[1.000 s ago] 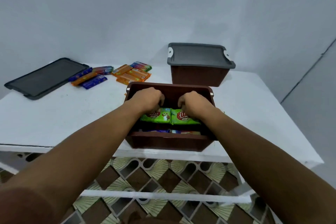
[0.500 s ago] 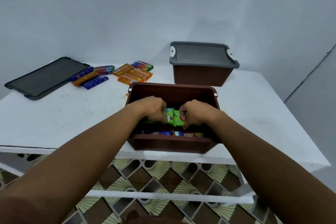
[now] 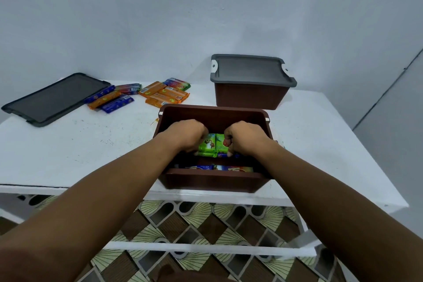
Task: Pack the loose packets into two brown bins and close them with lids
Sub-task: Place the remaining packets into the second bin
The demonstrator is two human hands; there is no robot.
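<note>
Hidden: the fingertips of both hands go down behind the green packets (image 3: 212, 144), so how deep they reach inside the open brown bin (image 3: 212, 182) cannot be told.
Hard to read: the print on the packets is blurred; the dark packets on the bin floor (image 3: 220, 168) show only as a strip behind the front wall.
Left hand (image 3: 185, 135): the fingers are curled over the left side of the green packets and grip them.
Right hand (image 3: 247, 138): curled in the same way, it pinches the right side of the packets (a thumb shows at the edge).
Packets: held inside the open bin, between the two hands, above the dark ones.
Loose packets: orange ones (image 3: 167, 95) and blue ones (image 3: 115, 101) lie on the white table (image 3: 68, 151), far left of the bin.
Loose lid (image 3: 55, 98): flat on the table, just beside the blue packets.
Second bin (image 3: 250, 98): behind the open one, closed with its grey lid (image 3: 249, 71).
Change: one second ago the green packets lay wide and flat between the hands; now the hands are closer together and the packets are bunched.
</note>
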